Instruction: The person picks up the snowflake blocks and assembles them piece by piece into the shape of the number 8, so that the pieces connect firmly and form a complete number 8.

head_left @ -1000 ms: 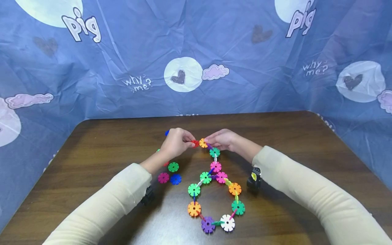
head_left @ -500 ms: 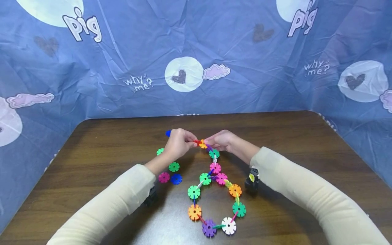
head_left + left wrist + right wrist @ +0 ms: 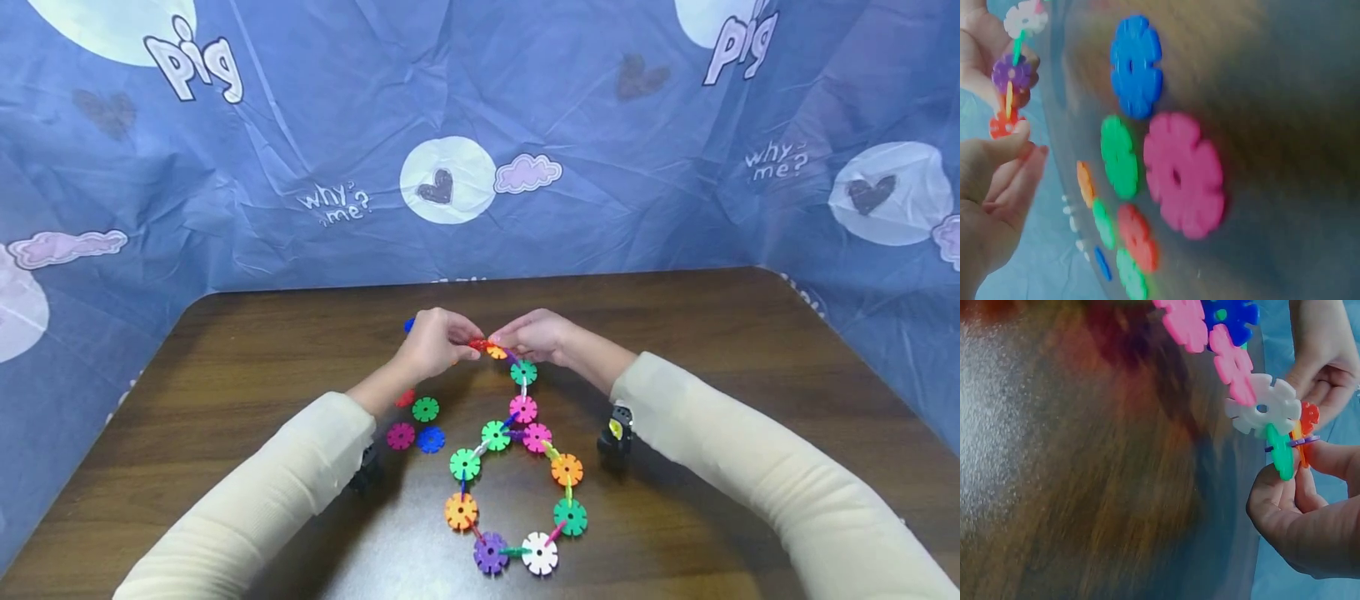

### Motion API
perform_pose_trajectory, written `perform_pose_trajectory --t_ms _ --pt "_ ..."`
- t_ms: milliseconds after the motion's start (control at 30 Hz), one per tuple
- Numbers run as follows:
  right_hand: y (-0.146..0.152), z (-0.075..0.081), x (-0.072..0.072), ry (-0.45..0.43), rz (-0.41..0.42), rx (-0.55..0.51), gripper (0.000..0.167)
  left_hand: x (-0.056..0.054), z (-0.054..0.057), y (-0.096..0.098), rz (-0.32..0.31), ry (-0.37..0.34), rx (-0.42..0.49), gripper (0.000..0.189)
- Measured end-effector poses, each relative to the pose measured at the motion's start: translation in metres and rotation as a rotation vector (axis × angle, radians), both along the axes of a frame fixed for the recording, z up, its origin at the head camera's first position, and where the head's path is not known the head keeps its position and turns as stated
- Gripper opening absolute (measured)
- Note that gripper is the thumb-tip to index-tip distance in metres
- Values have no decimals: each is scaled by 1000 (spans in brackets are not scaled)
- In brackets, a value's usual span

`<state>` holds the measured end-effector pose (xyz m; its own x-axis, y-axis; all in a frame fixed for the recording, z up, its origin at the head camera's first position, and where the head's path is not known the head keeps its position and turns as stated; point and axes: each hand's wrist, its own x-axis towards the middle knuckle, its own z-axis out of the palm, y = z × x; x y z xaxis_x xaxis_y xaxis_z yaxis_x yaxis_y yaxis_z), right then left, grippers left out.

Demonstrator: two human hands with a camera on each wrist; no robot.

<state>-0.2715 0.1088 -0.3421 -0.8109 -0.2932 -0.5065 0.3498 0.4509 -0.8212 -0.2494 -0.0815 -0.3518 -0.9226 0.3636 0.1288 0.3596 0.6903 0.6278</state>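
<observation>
My left hand point(image 3: 438, 342) pinches a red notched disc point(image 3: 1005, 126) between thumb and fingers. That disc meets an orange disc point(image 3: 497, 353), seen edge-on in the left wrist view, at the far end of a chain of snowflake discs. With thumb and fingers, my right hand point(image 3: 542, 337) grips the chain end around the purple disc point(image 3: 1011, 73) and orange disc; its fingers partly hide them. From there the chain runs through a teal disc point(image 3: 523, 372), a white disc point(image 3: 1262, 407) and a pink disc point(image 3: 523, 409) to a closed ring of linked discs on the table.
Loose discs lie left of the chain: a blue disc point(image 3: 431, 439), a magenta disc point(image 3: 401, 436), a green disc point(image 3: 425, 409), a red disc point(image 3: 406, 398) and several more partly behind the left hand. A blue printed cloth point(image 3: 480, 100) hangs behind the wooden table point(image 3: 660, 308).
The left hand has brought the red disc against the orange one, and the two hands are closer together. The orange disc has tilted. The ring's near end has shifted slightly left.
</observation>
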Motion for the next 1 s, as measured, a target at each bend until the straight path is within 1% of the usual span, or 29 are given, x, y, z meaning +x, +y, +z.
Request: perform_pose_trajectory --t_ms 100,167,233,300,400,467,567,700,733,800,867,1000 --pt "1 -2 -3 -19 13 -25 37 -3 1 -6 -28 -14 -154 29" --pt "3 -5 -4 -32 13 -31 38 -5 1 -10 -34 -21 -262 32" --pt "5 -7 -5 -42 9 -32 39 -6 0 -14 -44 -18 -349 35" --pt "7 -9 -6 -52 -1 -32 39 -6 -1 -16 -47 -32 -394 35" --pt "9 -11 -7 -60 -7 -35 39 -7 -2 -17 -35 -55 -407 32" --pt "10 -12 -8 -61 -10 -44 39 -8 -3 -18 -14 -65 -391 29" --pt "10 -13 -8 -56 -12 -54 39 -8 -2 -18 22 -55 -343 27" --pt "10 -14 -8 -43 -11 -43 38 -8 -2 -18 68 -44 -217 19" --pt "10 -14 -9 -40 -12 -38 38 -7 -2 -18 78 -52 -181 17" --pt "10 -15 -8 -37 -14 -28 37 -7 -2 -19 96 -86 -106 12" --pt "10 -15 -8 -33 -19 -22 36 -6 -1 -18 119 -139 -38 11" --pt "11 -16 -7 -26 -31 -26 37 -4 -1 -16 177 -289 98 17"
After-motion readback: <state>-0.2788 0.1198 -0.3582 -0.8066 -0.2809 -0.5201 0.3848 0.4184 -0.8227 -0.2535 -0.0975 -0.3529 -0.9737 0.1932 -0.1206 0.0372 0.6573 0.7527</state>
